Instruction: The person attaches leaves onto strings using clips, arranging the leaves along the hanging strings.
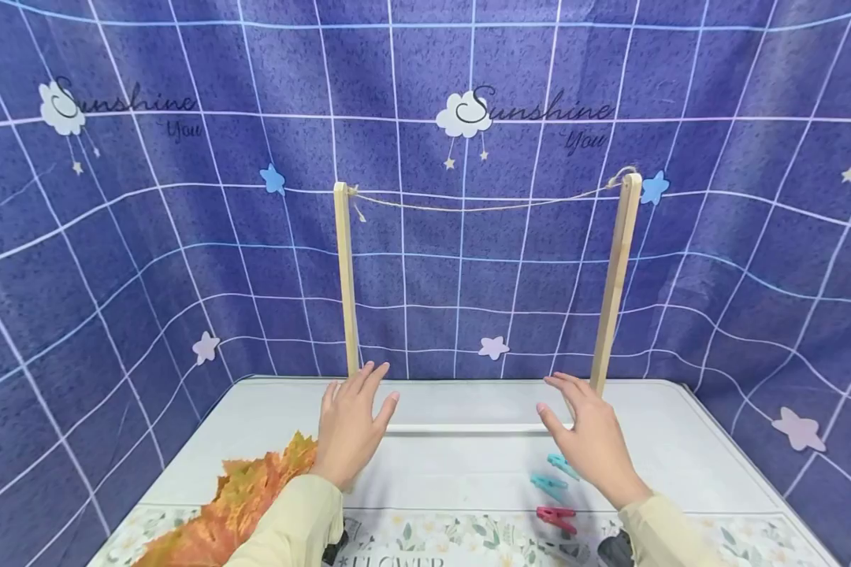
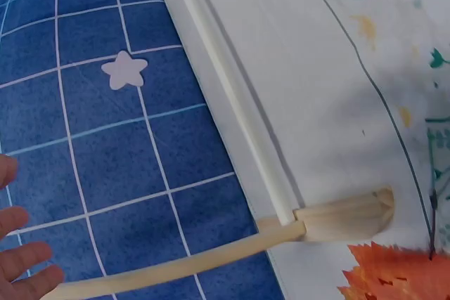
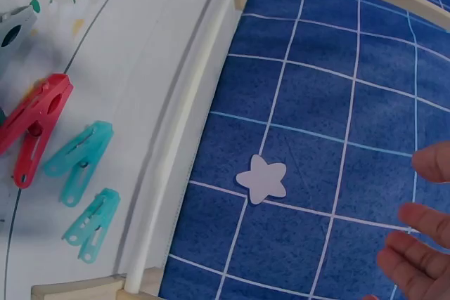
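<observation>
My left hand [image 1: 354,429] hovers with fingers spread in front of the left post [image 1: 345,276] of a wooden frame. On the other side my right hand [image 1: 590,437] is held out near the right post [image 1: 615,283], holding nothing. A thin twine [image 1: 461,209] is tied between the post tops and sags a little. Low down, a white rod [image 1: 468,428] joins the posts. Under my right hand lie a red clothespin [image 3: 39,121], a teal clothespin [image 3: 83,163], another teal clothespin [image 3: 95,224] and a grey clothespin [image 3: 14,27].
Orange and yellow maple leaves [image 1: 237,504] lie along the table's left side, partly behind my left sleeve. The white table [image 1: 440,465] has a floral band along its near side. A blue checked curtain [image 1: 425,94] hangs behind and at both sides.
</observation>
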`<action>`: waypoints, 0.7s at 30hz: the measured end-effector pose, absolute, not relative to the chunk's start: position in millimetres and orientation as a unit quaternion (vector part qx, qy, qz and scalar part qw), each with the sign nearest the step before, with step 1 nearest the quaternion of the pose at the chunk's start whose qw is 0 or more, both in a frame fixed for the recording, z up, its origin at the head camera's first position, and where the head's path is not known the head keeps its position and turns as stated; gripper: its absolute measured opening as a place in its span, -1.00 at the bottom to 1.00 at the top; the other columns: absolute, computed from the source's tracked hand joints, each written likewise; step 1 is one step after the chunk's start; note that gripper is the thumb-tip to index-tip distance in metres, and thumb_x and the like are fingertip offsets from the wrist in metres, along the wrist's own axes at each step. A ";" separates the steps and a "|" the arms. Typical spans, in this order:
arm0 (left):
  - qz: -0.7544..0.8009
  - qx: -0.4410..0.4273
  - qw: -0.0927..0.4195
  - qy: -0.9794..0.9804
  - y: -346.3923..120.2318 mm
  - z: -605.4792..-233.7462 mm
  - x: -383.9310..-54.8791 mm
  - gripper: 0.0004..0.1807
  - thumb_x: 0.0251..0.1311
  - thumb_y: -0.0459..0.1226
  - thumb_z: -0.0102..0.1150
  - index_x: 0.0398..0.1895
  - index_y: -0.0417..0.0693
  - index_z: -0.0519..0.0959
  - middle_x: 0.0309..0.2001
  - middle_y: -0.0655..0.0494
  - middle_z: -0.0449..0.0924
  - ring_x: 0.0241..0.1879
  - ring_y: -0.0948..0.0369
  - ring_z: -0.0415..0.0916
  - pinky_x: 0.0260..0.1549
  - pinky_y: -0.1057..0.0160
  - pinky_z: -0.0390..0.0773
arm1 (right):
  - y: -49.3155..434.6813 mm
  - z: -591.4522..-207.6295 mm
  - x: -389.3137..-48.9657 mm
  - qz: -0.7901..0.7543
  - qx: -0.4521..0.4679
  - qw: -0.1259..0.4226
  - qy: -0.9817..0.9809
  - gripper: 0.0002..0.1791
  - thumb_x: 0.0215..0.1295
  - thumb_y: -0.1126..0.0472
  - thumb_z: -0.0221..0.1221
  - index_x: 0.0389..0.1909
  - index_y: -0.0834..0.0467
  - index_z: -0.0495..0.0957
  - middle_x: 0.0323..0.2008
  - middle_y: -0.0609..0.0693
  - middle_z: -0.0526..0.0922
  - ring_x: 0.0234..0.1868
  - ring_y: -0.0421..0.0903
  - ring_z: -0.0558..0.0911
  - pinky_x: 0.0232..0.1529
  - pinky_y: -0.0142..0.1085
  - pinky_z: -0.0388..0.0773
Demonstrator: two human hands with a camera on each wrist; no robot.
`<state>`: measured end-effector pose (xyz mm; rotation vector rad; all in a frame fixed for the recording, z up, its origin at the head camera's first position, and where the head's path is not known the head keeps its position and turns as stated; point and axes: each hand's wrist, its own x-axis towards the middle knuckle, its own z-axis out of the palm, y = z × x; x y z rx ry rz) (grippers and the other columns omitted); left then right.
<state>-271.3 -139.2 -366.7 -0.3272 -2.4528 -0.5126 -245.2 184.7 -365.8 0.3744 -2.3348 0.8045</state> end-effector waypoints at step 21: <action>-0.259 -0.101 0.345 -0.897 -179.4 -364.0 -267.2 -0.67 0.30 -0.13 0.35 0.04 -0.11 0.70 -0.01 -0.09 0.72 0.07 -0.12 0.62 0.09 -0.22 0.41 | 213.4 -370.6 -246.2 0.374 0.108 0.236 -0.890 -0.64 0.28 0.20 0.37 0.05 0.23 0.67 0.11 0.23 0.65 0.07 0.27 0.63 0.06 0.13 0.56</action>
